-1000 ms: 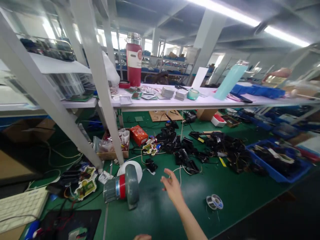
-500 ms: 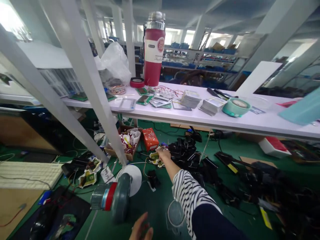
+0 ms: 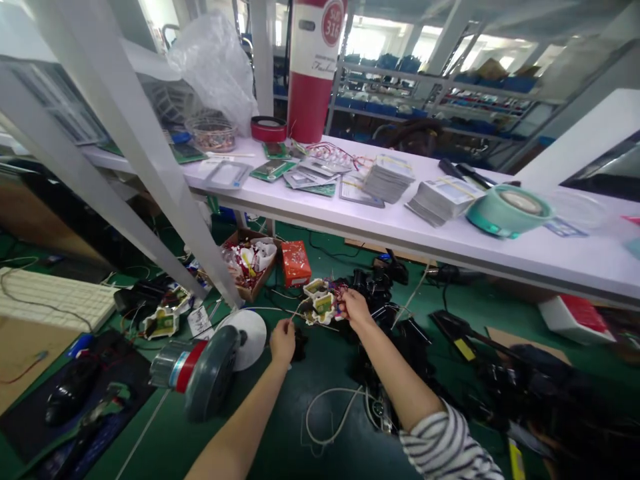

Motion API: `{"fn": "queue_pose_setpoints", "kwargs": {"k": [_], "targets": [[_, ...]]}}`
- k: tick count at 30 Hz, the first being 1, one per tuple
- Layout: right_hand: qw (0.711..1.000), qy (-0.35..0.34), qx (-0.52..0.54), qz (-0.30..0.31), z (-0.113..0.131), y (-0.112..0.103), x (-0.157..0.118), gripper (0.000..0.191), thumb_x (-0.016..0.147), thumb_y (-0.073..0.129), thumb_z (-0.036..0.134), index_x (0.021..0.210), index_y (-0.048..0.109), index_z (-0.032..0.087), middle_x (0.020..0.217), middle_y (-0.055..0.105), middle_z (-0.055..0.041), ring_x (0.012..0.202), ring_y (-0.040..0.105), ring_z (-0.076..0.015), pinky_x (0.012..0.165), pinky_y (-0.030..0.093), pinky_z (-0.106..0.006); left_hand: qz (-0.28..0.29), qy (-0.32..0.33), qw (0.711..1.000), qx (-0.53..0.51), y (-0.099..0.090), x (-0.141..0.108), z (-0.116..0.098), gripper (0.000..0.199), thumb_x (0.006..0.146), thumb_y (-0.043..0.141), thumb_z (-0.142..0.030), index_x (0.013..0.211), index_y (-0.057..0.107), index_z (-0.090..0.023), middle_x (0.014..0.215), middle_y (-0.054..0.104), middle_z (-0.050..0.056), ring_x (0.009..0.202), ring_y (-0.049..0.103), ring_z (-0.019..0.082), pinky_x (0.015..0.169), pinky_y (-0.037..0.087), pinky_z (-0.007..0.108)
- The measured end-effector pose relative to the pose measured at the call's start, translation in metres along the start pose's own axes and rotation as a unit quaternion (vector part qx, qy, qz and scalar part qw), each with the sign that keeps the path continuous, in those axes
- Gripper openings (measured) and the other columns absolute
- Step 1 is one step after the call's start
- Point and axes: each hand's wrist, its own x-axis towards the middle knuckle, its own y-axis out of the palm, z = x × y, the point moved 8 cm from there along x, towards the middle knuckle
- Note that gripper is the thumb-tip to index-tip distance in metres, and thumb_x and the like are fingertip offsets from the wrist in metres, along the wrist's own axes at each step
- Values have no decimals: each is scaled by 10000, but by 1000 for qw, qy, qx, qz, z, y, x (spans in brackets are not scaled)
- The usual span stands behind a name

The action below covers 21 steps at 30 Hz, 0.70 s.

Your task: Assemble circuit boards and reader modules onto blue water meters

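Note:
My left hand (image 3: 283,341) is closed in a pinch on a thin wire, left of several white-edged parts with green circuit boards (image 3: 324,305). From the other side, my right hand (image 3: 356,307) has its fingers closed at a bunch of small red and blue wires (image 3: 342,304) beside those boards. Exactly what its fingertips grip is partly hidden. Black plastic parts (image 3: 373,287) are heaped behind and beside my right hand. Below my hands, a pale looped cable (image 3: 313,433) lies on the green mat (image 3: 280,427).
A shelf (image 3: 280,207) crosses above my hands, carrying a red bottle (image 3: 313,100), card stacks (image 3: 390,179) and a turquoise fan (image 3: 510,210). An orange box (image 3: 296,263) and a carton (image 3: 263,283) stand behind. A grey blower-like device (image 3: 210,377) sits left; a white upright (image 3: 200,240) slants nearby.
My left hand has moved up and forward from the bottom edge to the boards and closed on a wire. My right hand has shifted slightly right. The view has moved closer to the shelf.

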Motion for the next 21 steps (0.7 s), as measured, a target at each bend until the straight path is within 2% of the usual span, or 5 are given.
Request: {"fn": "queue_pose_setpoints", "kwargs": {"k": [3,5,9,16,21], "targets": [[996,-47,65,33,29,-31,-34,129,789,499,264,838,507,145,565,442,61,358,320,-27,296,216,-151,62,58,994,-62,10,-28,-40,236,844,370,-257,809,570,-136,747,602,52,683,568,160,681,446,273],[992,-72,96,48,40,-55,-62,279,694,586,283,932,524,151,640,488,47,389,365,-29,299,248,-147,96,90,986,-100,9,-57,-70,279,857,348,-305,846,571,-138,699,559,20,610,526,129,594,420,230],[986,-80,128,66,27,-90,-125,534,592,705,361,1046,522,150,772,564,-18,430,441,-50,294,305,-151,179,154,955,-178,-2,-120,-113,272,840,419,-373,847,576,-151,657,499,-10,583,456,108,558,369,209],[981,10,120,150,-70,-65,-211,467,693,650,505,989,522,166,761,516,-7,527,478,-71,326,358,-136,364,221,905,-6,9,-213,-91,215,828,398,-175,895,603,-185,921,637,47,859,569,167,794,404,256],[966,26,101,237,-132,-39,-236,471,648,675,546,861,534,150,762,538,-11,595,534,-89,421,438,-163,441,219,858,149,12,-228,-60,233,758,433,-137,740,661,-178,836,678,56,784,608,179,705,425,249]]}}
